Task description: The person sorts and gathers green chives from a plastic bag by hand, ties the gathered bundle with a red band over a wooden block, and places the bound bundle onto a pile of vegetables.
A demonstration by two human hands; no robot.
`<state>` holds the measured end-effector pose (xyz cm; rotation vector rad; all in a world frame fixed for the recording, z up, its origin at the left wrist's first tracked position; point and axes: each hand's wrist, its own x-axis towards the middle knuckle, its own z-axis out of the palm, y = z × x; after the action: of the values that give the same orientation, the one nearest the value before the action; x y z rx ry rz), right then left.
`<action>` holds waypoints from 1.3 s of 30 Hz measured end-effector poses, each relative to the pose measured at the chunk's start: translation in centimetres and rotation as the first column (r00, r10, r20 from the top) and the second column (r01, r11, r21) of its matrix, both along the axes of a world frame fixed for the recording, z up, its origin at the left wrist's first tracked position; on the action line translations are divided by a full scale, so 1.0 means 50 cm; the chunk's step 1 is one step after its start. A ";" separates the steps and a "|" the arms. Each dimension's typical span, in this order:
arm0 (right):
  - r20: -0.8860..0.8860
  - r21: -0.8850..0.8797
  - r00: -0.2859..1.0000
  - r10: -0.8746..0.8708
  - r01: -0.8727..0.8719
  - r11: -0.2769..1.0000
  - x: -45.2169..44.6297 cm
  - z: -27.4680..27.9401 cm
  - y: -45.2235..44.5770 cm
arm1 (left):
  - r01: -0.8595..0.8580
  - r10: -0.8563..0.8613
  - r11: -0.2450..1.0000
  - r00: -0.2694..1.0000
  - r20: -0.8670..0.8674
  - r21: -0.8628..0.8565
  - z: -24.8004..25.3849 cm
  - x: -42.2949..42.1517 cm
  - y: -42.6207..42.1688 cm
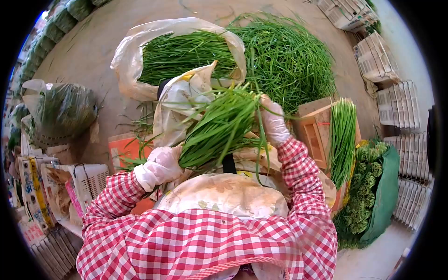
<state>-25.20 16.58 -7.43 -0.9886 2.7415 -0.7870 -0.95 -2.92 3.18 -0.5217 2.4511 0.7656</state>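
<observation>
A loose bundle of long green garlic chives (217,126) lies slantwise over my lap, between my two gloved hands. My left hand (161,167), in a whitish glove, is closed round the leafy lower-left end. At the upper right end my right hand (273,122), gloved too, has its fingers closed at the cut stalks, with a few blades hanging below it. Beneath the bundle a stained, pale plastic apron (224,193) covers my legs. Just beyond, an open clear plastic bag (128,56) holds more chives.
A big loose heap of chives (291,65) lies beyond my right hand. An aligned bunch (342,140) rests on a wooden crate (313,133). A green sack (383,198) with tied bunches stands right. White plastic crates (395,106) line the right; a filled bag (65,112) stands left.
</observation>
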 end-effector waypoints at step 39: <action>0.132 -0.160 0.937 0.324 -0.302 0.940 -0.185 0.304 -0.263 | -0.095 -0.093 0.874 0.930 -0.355 -0.477 -0.100 0.097 -0.075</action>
<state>-34.43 3.44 7.77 -1.2902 2.3414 -0.9581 3.92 -6.66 -1.81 -0.6026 3.0180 0.2378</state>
